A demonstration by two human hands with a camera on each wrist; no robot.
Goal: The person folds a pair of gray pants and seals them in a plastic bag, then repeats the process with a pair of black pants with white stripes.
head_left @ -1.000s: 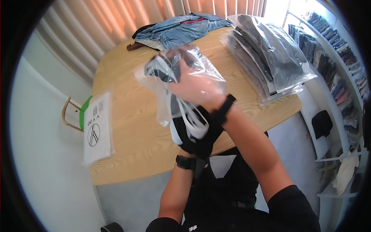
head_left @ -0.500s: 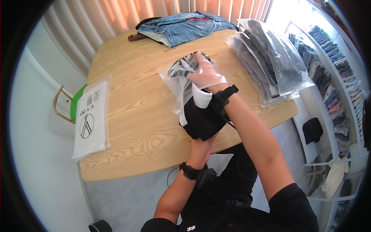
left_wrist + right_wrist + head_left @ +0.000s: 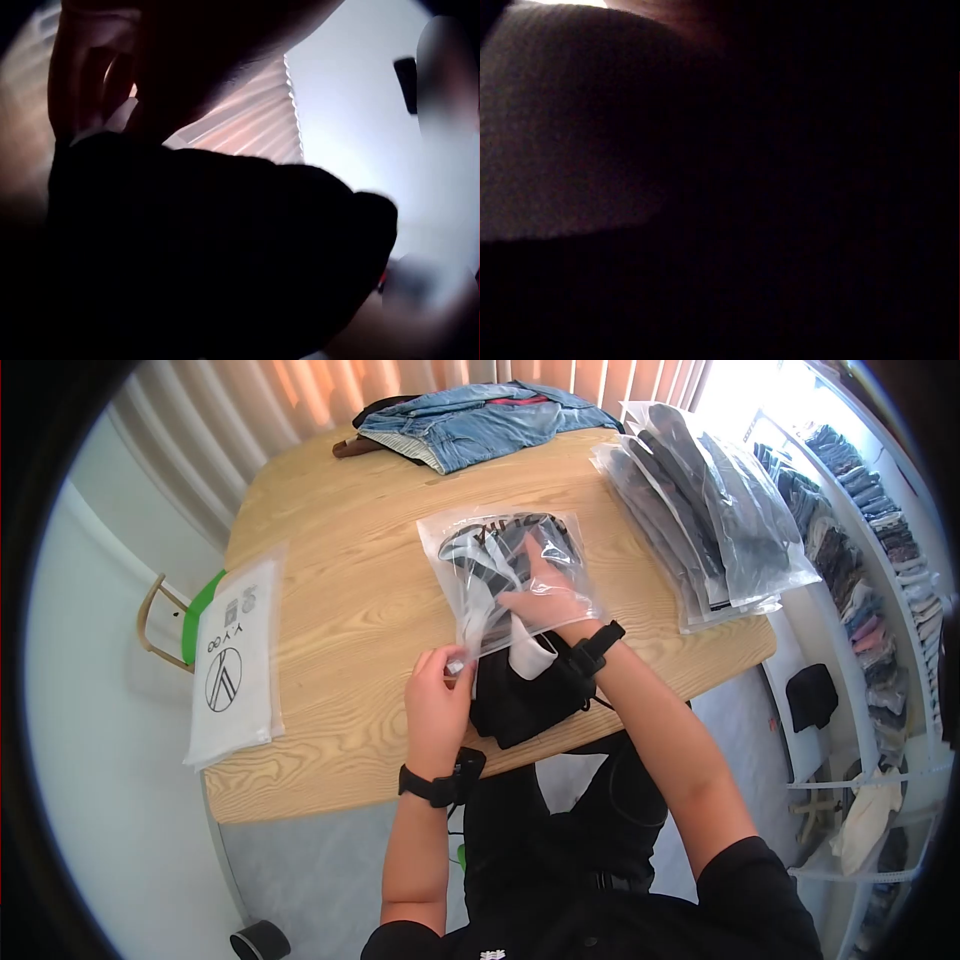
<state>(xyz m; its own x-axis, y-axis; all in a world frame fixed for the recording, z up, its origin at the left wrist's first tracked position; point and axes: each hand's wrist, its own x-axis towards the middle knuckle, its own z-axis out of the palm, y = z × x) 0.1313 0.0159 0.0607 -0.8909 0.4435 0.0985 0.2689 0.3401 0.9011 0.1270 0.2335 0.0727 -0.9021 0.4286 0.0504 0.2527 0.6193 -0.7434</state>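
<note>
A folded black, grey and white garment (image 3: pixel 515 705) lies at the table's front edge, its upper part inside a clear plastic bag (image 3: pixel 440 535) with dark lettering. My right hand (image 3: pixel 548 595) is inside the bag, laid over the garment with a straight finger pointing away from me and the thumb spread left. At the bag's near left corner, my left hand (image 3: pixel 437 685) pinches the plastic edge between thumb and fingers. The dark garment (image 3: pixel 225 247) fills much of the left wrist view below the fingers. Only dim, close fabric (image 3: pixel 562 135) shows in the right wrist view.
A white printed packet (image 3: pixel 235 660) lies at the table's left side. Bagged dark garments (image 3: pixel 700 510) are stacked at the right, and a denim garment (image 3: pixel 490 430) lies at the back. Shelves of folded clothes (image 3: pixel 860 560) stand beyond the right edge.
My left hand has come out from under the garment and moved left and up to the bag's edge. The bag now lies flatter on the table, with my right hand still inside.
</note>
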